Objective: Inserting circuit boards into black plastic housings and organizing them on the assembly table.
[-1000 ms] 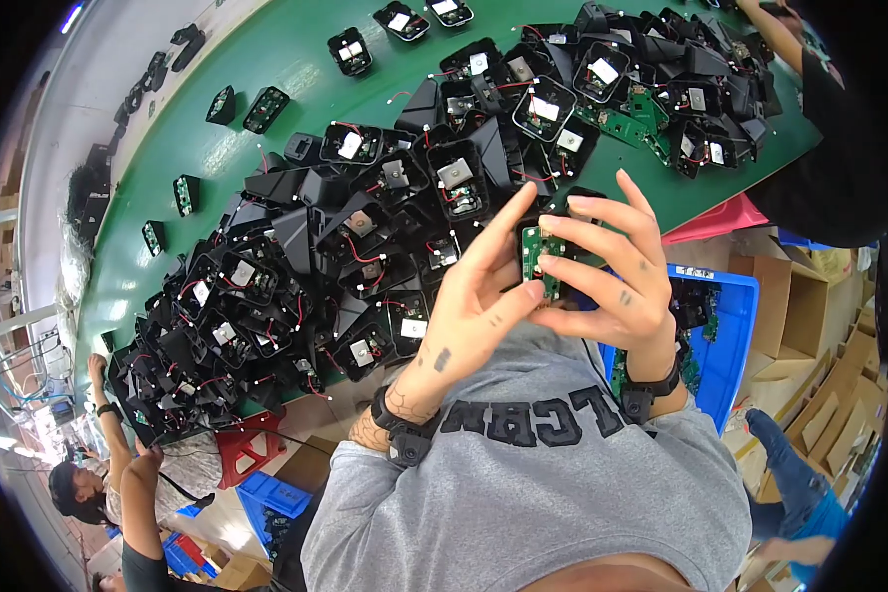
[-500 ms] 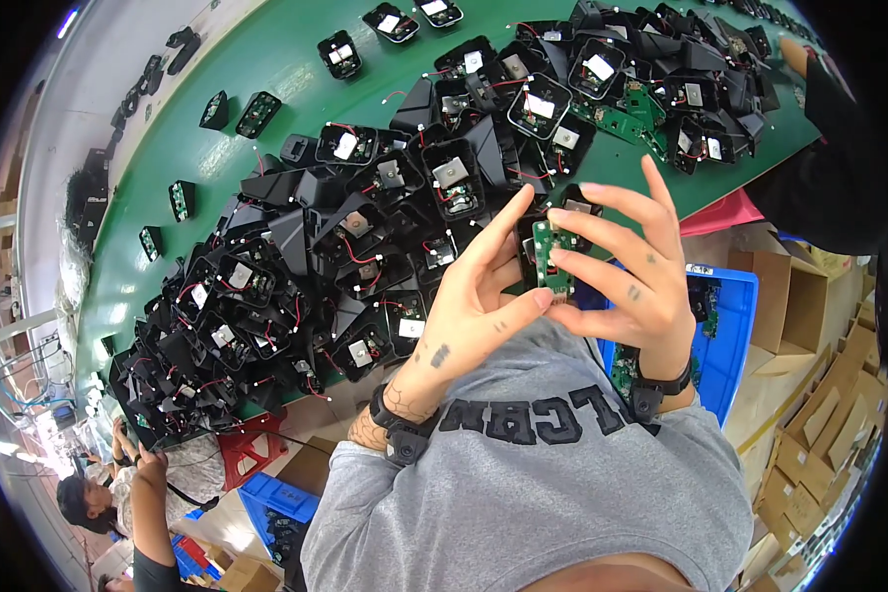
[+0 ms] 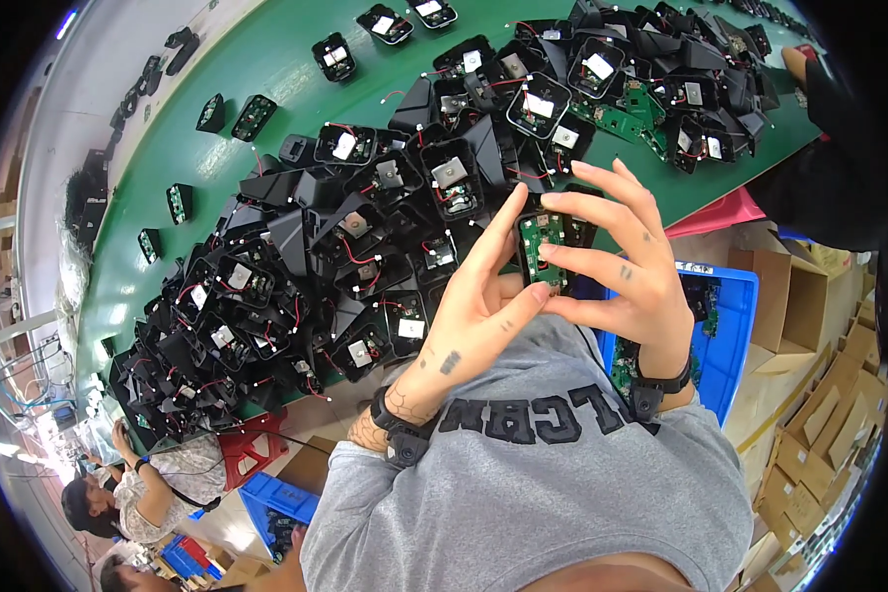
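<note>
Circuit board (image 3: pixel 540 235), green, 1 piece: we are holding it upright between our 2 hands, before our grey shirt (image 3: pixel 523 493), with a dark housing (image 3: pixel 580 235) showing behind it; whether the board is sitting inside that housing, we cannot tell. Left hand (image 3: pixel 474 311): we are pinching the board with it, the thumb pressing at the lower end, the index finger pointing up along the left side. Right hand (image 3: pixel 633 261): we are spreading its fingers across the board, 1 fingertip resting on the face; whether it is gripping, we cannot tell. Wrist cameras (image 3: pixel 407 444), black, 2 pieces: we are wearing 1 per wrist. Black housings (image 3: pixel 289 232), many: lying heaped on the green table (image 3: pixel 296 59), several showing red wires. Loose boards (image 3: pixel 612 120), green: lying among the right part of the heap. Blue bin (image 3: pixel 740 345): standing at our right, holding more boards. Red stool (image 3: pixel 242 441): standing at lower left, near a co-worker (image 3: pixel 183 469).
</note>
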### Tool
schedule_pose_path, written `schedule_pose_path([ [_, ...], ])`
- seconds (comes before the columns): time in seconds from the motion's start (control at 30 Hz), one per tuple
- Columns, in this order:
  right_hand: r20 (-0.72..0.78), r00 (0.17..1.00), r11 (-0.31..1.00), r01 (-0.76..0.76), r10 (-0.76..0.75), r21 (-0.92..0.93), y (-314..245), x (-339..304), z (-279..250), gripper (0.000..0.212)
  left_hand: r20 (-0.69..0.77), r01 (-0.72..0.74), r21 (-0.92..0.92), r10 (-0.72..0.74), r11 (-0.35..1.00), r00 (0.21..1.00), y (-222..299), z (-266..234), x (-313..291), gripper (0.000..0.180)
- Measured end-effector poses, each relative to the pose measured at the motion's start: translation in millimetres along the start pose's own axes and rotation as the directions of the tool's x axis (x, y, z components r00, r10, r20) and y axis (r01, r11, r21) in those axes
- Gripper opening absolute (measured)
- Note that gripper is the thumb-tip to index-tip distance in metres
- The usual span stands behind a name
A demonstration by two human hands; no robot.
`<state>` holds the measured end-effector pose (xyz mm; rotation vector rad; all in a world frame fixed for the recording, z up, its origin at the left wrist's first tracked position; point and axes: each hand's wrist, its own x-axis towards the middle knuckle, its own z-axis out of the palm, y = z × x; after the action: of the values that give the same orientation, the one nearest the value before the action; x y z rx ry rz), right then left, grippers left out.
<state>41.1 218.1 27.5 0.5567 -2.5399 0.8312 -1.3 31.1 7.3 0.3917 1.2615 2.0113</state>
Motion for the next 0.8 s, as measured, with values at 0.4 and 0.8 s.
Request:
schedule_pose_path([
  [0.4, 0.165, 0.779, 0.266, -0.393, 0.605, 0.88, -16.7, -6.8, 27.5, 0.05, 0.001, -0.043, 0.147, 0.043, 0.988, 0.999, 4.0, 7.1, -3.5, 0.08],
  [0.8, 0.195, 0.796, 0.346, -0.451, 0.574, 0.823, -19.2, -6.8, 34.1, 0.039, -0.08, -0.059, 0.395, 0.098, 0.917, 0.992, -2.9, 3.9, -8.9, 0.077],
])
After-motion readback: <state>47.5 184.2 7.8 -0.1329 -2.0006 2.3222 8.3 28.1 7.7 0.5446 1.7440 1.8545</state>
